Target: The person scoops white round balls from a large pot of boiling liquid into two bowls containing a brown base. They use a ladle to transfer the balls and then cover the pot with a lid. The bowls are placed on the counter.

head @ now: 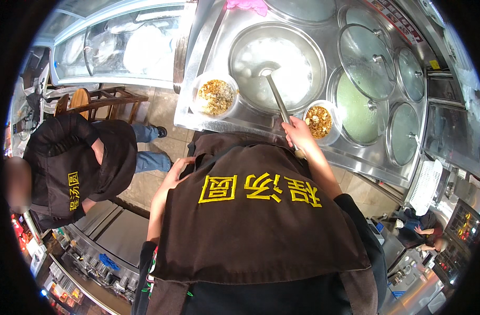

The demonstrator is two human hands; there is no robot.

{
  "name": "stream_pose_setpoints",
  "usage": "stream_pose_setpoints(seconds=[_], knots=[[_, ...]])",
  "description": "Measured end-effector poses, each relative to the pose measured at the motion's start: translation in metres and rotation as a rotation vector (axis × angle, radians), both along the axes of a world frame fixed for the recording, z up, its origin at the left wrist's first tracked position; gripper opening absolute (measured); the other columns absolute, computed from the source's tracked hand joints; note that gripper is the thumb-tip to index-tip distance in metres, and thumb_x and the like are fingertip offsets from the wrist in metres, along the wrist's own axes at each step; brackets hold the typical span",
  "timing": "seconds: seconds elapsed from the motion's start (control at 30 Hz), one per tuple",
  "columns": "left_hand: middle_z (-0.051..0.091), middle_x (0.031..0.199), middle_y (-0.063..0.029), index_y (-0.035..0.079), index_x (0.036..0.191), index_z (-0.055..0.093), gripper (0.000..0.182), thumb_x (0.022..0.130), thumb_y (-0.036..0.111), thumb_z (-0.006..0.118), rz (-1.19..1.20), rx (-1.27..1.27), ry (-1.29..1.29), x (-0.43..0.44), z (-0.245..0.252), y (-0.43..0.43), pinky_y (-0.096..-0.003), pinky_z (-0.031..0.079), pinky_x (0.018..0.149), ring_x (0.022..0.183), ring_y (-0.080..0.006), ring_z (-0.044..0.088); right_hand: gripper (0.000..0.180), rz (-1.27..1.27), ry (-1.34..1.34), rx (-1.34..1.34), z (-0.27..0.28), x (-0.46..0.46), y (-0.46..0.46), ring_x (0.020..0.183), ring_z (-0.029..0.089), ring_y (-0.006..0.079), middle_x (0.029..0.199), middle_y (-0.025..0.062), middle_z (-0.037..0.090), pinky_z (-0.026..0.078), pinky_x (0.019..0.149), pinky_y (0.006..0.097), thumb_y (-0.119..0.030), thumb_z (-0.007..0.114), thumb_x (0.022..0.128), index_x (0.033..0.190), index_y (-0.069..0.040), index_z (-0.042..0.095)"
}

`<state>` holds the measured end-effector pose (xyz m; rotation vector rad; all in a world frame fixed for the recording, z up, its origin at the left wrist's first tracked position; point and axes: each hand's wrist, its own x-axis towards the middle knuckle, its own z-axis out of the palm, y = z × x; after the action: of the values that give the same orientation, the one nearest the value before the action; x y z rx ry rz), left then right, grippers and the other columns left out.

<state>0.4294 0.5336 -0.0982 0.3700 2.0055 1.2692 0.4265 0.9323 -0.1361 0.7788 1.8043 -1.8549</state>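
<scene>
My right hand (299, 134) grips the handle of a metal ladle (277, 94), whose bowl rests in a large round pot (236, 43) of steaming liquid with pale round balls in it. Just right of that hand stands a clear plastic bowl (335, 128) with a brown crumbly, nut-like topping. Another such bowl (232, 106), its contents brown and whitish, stands at the counter's left front corner. My left hand (179, 171) is at the left side of my dark apron (259, 236), near its edge; its fingertips are partly hidden by the cloth.
Several glass-lidded pots (405, 134) are set in the steel counter (342, 153) to the right. A pink cloth (247, 5) lies at its far edge. A glass-topped freezer (125, 78) and wooden chair (118, 100) are left. A person (82, 165) in an apron stands left; another (425, 232) is at the far right.
</scene>
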Motion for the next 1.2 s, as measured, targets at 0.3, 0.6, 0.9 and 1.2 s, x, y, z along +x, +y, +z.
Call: stream_pose_setpoints(seconds=[0.3, 0.6, 0.9, 1.2], knots=[[0.046, 0.099, -0.0023, 0.008, 0.117, 0.048, 0.040, 0.080, 0.005, 0.060, 0.351, 0.102, -0.210, -0.014, -0.014, 0.035, -0.0242, 0.031, 0.088, 0.097, -0.0118, 0.043, 0.018, -0.005, 0.024, -0.027, -0.013, -0.021, -0.004, 0.036, 0.041, 0.0099, 0.054, 0.0011, 0.042, 0.034, 0.031, 0.0260, -0.011, 0.053, 0.085, 0.071, -0.002, 0.044], [0.045, 0.095, -0.0062, 0.007, 0.119, 0.045, 0.050, 0.075, 0.012, 0.067, 0.188, -0.020, 0.085, -0.019, 0.000, 0.043, -0.0265, 0.035, 0.086, 0.094, -0.0171, 0.045, 0.016, -0.003, 0.052, 0.006, -0.022, -0.033, -0.016, 0.038, 0.041, 0.0084, 0.058, 0.0004, 0.043, 0.034, 0.031, 0.0246, -0.012, 0.052, 0.084, 0.073, -0.003, 0.045], [0.047, 0.084, -0.0084, 0.005, 0.112, 0.050, 0.047, 0.069, 0.009, 0.066, 0.157, -0.113, 0.308, -0.026, 0.002, 0.057, -0.0298, 0.040, 0.077, 0.083, -0.0234, 0.050, 0.016, 0.087, 0.089, 0.201, -0.015, -0.039, -0.014, 0.037, 0.046, 0.0127, 0.052, 0.0068, 0.050, 0.037, 0.034, 0.0286, -0.013, 0.052, 0.083, 0.074, 0.000, 0.049], [0.044, 0.086, -0.0066, 0.002, 0.111, 0.049, 0.045, 0.068, 0.000, 0.060, 0.159, -0.070, 0.238, -0.028, 0.003, 0.057, -0.0253, 0.034, 0.085, 0.087, -0.0173, 0.047, 0.022, 0.345, 0.223, 0.693, -0.005, -0.035, -0.014, 0.079, 0.056, 0.0425, 0.077, 0.0257, 0.058, 0.044, 0.072, 0.0451, -0.015, 0.055, 0.078, 0.088, 0.005, 0.054]])
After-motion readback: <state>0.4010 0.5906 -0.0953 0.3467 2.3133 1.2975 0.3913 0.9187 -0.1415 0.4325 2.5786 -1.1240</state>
